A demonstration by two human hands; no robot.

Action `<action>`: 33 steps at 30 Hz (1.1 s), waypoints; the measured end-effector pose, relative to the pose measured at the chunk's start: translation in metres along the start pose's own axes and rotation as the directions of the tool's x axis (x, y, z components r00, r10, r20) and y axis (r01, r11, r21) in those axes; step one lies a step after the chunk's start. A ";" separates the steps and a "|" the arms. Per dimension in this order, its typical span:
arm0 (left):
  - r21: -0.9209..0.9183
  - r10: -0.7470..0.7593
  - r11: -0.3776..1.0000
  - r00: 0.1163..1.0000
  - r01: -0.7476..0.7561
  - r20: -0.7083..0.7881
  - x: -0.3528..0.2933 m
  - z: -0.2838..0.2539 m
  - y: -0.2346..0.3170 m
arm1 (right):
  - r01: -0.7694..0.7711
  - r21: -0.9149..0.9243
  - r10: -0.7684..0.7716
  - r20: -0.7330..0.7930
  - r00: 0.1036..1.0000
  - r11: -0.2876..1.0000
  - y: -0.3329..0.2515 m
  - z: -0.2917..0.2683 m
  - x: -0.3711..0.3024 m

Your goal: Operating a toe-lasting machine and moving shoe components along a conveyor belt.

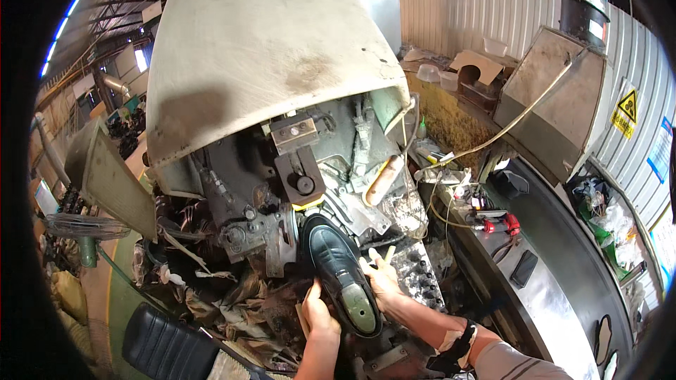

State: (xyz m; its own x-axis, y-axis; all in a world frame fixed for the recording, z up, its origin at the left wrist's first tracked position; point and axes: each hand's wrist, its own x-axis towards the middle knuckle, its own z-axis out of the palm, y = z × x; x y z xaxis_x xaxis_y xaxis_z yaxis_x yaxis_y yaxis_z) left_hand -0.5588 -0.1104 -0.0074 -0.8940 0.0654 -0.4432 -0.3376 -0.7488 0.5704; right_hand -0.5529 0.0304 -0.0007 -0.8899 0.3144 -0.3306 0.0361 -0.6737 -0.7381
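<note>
A black leather shoe stands toe-forward in front of me, with a pale green last showing in its opening. My left hand is closed along its left side near the heel. My right hand grips the right side, some fingers sticking out past the shoe. The shoe's toe is right at the working head of a grimy machine, just below a yellow strip. Whether the toe touches the machine I cannot tell.
A large cream hood overhangs the machine. Dusty scraps pile up below left, beside a black padded seat. On the right, a metal bench holds a red tool and a dark phone-like object, alongside a dark conveyor belt.
</note>
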 end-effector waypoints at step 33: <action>-0.048 0.069 0.996 0.996 -0.072 -0.050 0.058 -0.009 -0.031 | -0.041 0.235 0.024 0.074 0.997 0.971 0.010 -0.009 0.046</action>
State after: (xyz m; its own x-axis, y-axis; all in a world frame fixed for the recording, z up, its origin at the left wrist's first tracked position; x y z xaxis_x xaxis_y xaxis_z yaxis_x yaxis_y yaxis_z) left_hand -0.5977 -0.0895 -0.0572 -0.8996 -0.0195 -0.4363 -0.2580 -0.7823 0.5670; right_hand -0.5889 0.0441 -0.0286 -0.9198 0.2481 -0.3041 -0.0354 -0.8242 -0.5652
